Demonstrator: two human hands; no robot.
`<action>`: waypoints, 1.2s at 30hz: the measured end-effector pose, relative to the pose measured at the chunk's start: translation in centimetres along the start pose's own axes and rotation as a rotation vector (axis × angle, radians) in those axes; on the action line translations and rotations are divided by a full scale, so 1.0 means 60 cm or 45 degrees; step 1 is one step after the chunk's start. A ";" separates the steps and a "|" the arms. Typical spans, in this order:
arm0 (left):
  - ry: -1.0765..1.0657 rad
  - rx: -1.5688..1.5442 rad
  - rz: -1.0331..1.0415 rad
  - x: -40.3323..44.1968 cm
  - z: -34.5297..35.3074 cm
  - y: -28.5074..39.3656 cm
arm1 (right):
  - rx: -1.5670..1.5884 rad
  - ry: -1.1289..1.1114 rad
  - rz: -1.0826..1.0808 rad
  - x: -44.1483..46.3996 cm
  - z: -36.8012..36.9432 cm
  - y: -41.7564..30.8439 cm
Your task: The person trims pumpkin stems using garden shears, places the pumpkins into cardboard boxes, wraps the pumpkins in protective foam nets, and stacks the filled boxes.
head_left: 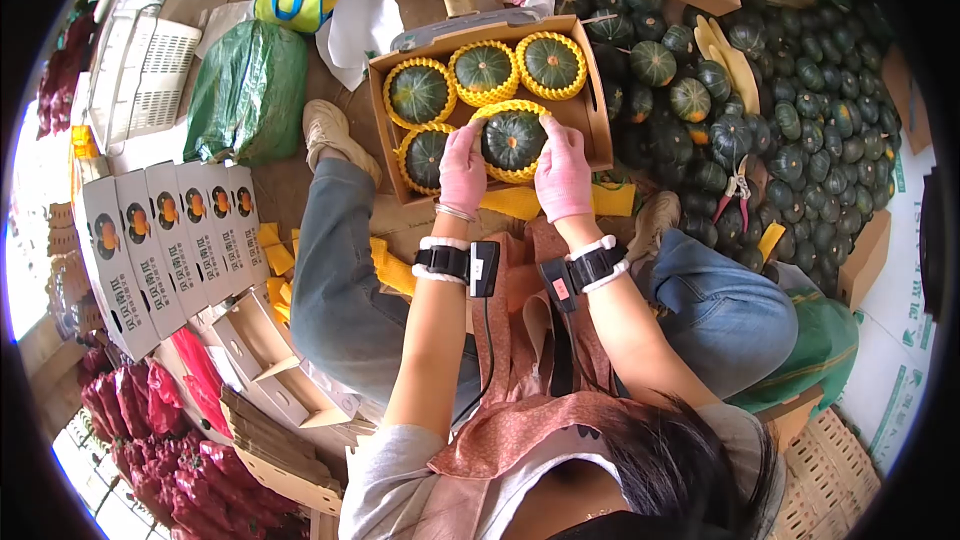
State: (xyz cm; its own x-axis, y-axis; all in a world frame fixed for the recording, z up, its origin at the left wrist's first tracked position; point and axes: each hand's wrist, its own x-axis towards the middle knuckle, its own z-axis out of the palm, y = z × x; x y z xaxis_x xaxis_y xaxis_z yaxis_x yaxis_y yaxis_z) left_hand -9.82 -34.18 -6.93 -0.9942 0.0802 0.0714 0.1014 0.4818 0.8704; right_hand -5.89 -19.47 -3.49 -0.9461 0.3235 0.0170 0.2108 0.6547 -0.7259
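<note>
Between my two pink-gloved hands is a dark green pumpkin (514, 140) wrapped in a yellow foam net. My left hand (463, 174) grips its left side, and my right hand (563, 176) grips the right side, thumbs on the rim of the net. Below it lies an open cardboard box (597, 135). Three netted pumpkins sit along the box's far side: a left one (418, 93), a middle one (483, 69) and a right one (551, 62). A further netted pumpkin (428, 157) is at the near left, partly hidden by my left hand. Whether the held pumpkin touches the box floor, I cannot tell.
A large heap of loose pumpkins (800, 130) fills the right side, with red-handled pruning shears (735, 192) on it. Yellow foam nets (395, 268) lie near my legs. Printed white cartons (170, 240) stand at left, a green sack (245, 90) beyond. A scale (455, 25) adjoins the box.
</note>
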 end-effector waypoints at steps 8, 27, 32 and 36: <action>0.080 -0.410 0.017 -0.033 0.002 0.056 | 0.410 -0.042 0.090 0.007 -0.015 0.030; -0.538 0.914 -0.033 0.045 0.034 0.073 | -0.710 -0.929 0.267 0.140 -0.076 -0.021; -0.552 0.931 -0.050 0.045 0.036 0.075 | -0.743 -0.712 0.486 0.137 -0.048 -0.037; -0.550 0.899 -0.049 0.042 0.038 0.071 | -0.701 -0.491 0.429 0.118 -0.031 -0.022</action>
State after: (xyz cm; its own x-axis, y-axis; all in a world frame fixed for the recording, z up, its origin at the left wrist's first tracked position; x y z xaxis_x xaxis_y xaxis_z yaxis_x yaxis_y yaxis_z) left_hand -11.84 -29.97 -4.16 -0.9109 0.3114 -0.2708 0.2092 0.9141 0.3474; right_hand -12.43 -16.78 -1.15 -0.8062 0.3708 -0.4610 0.5009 0.8424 -0.1984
